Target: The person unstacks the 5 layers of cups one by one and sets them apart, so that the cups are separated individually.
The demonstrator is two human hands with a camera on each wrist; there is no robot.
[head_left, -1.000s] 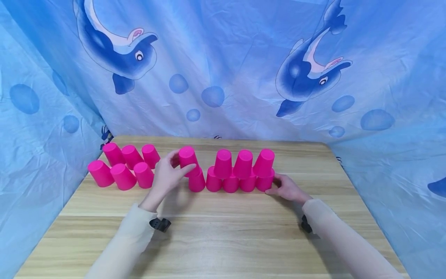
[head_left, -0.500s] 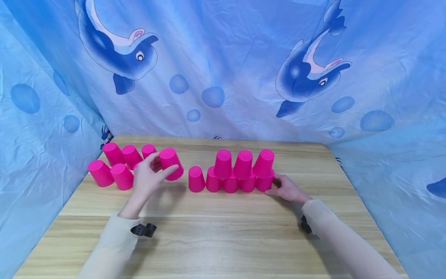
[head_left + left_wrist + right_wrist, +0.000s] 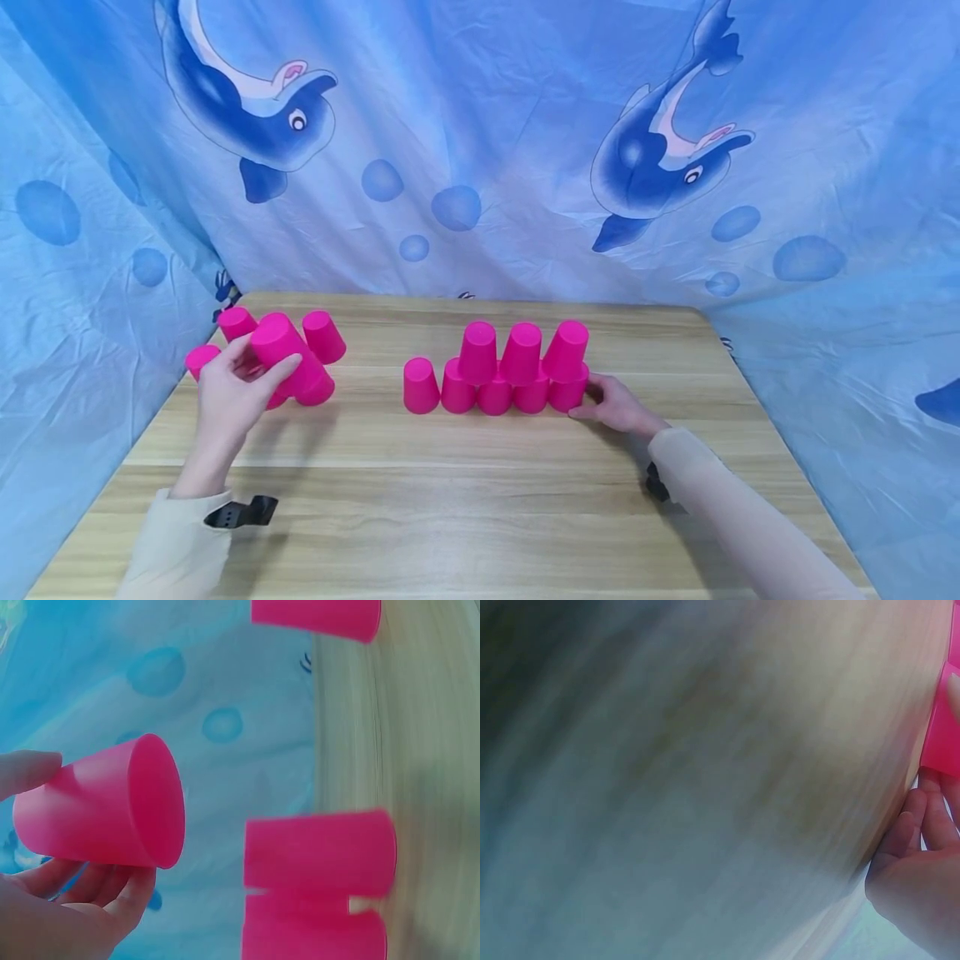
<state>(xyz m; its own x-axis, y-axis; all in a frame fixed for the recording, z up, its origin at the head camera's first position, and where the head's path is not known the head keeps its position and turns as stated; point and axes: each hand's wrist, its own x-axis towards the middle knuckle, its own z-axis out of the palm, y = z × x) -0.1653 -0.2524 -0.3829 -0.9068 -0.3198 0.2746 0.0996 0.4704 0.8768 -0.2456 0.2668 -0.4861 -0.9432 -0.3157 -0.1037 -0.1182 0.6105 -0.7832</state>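
My left hand (image 3: 227, 393) holds a pink plastic cup (image 3: 276, 337) mouth-down in the head view, raised in front of the left group of cups and hiding part of it. In the left wrist view the thumb and fingers grip the sides of that cup (image 3: 82, 804), and its open mouth faces away from the palm. My right hand (image 3: 621, 407) has thumb and fingers around the rightmost bottom cup (image 3: 567, 398) of a row. The right wrist view shows that cup (image 3: 939, 739) only at its edge.
Three cups, the middle one here (image 3: 521, 354), stand upside down on the row's right part. The row's leftmost cup (image 3: 422, 387) bears none. Upside-down cups (image 3: 324, 337) make up the left group. Under everything is a wooden table (image 3: 450, 517); a blue dolphin-print curtain (image 3: 465, 100) surrounds it.
My left hand has lifted its cup off the left end of the row and carried it left to the loose cups. The right hand stays at the rightmost cup.
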